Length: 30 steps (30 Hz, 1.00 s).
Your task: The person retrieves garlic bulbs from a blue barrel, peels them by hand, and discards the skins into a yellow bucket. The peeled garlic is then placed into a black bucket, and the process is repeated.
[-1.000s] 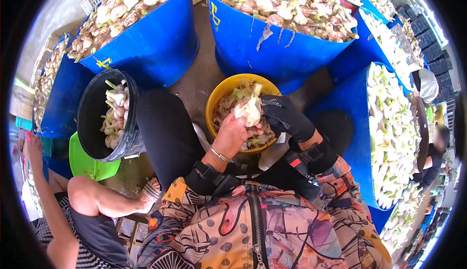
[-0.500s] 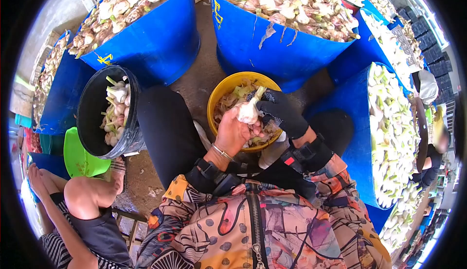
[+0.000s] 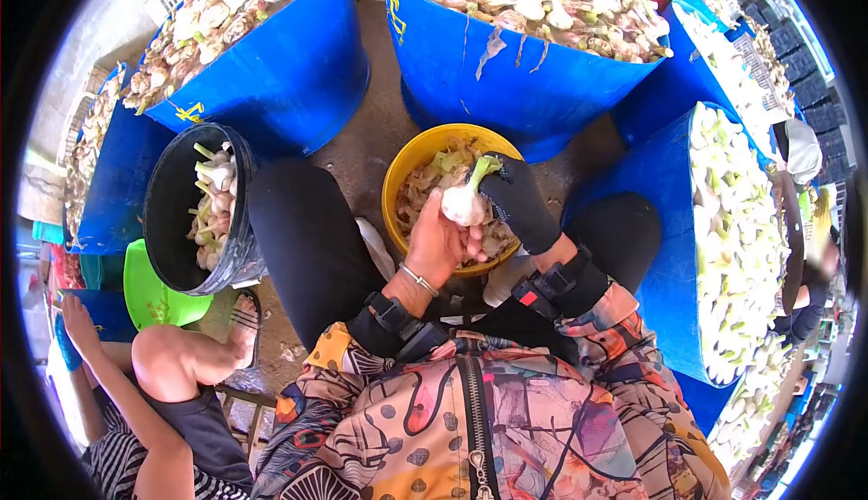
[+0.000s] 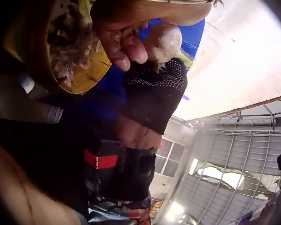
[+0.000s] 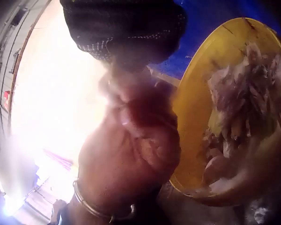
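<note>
A white garlic bulb point(image 3: 464, 204) with a green stem is held over the yellow bucket point(image 3: 394, 171), which contains loose peelings point(image 3: 420, 194). The bare left hand point(image 3: 436, 245) grips the bulb from below, fingers curled round it. In a black glove with white dots, the right hand point(image 3: 523, 202) touches the bulb's stem side with bent fingers; whether it pinches it is hard to tell. The left wrist view has the bulb point(image 4: 163, 43) between the bare fingers and the glove point(image 4: 155, 89). Blurred in the right wrist view, the glove point(image 5: 126, 30) meets the bare hand point(image 5: 131, 150).
Large blue tubs point(image 3: 506, 75) full of garlic stand ahead, with another point(image 3: 633, 229) at the right. A black bucket point(image 3: 159, 220) of bulbs is left of the knee, beside a green basin point(image 3: 149, 297). Another person's bare leg point(image 3: 194, 355) is at lower left.
The bulb has turned, from stem raised with roots and husk about it to a cleaner white side showing. The gloved hand has shifted around the stem. The neighbouring person's arm and leg have moved.
</note>
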Each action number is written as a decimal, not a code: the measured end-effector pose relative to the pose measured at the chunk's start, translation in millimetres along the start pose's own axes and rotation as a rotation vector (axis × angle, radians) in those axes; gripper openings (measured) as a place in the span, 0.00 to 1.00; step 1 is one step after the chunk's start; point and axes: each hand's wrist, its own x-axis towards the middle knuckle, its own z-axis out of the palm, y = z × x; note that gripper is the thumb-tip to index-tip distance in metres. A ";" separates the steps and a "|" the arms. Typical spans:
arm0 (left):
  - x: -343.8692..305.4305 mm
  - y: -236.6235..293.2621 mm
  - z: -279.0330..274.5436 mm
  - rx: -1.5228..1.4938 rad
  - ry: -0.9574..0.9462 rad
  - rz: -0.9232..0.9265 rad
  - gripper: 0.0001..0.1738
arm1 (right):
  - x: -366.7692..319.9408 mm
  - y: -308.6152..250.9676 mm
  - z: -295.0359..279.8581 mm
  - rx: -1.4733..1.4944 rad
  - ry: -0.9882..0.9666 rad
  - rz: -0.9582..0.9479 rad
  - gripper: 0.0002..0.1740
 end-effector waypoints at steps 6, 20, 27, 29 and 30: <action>1.8 -10.7 11.5 0.670 0.229 0.517 0.21 | -1.4 8.8 0.7 0.108 -0.013 -0.001 0.08; -28.8 32.0 23.8 0.215 -0.136 0.340 0.31 | 19.7 20.1 -47.7 -0.821 -0.050 -0.115 0.13; -25.0 33.1 12.4 0.539 -0.073 0.423 0.31 | -11.8 -66.1 -13.0 -0.759 -0.204 -0.282 0.15; -21.9 32.9 10.8 0.612 -0.047 0.448 0.32 | -17.3 -78.3 -12.2 -0.848 -0.250 -0.361 0.13; -21.2 32.4 11.1 0.647 -0.030 0.462 0.32 | -18.5 -81.5 -11.5 -0.891 -0.279 -0.401 0.12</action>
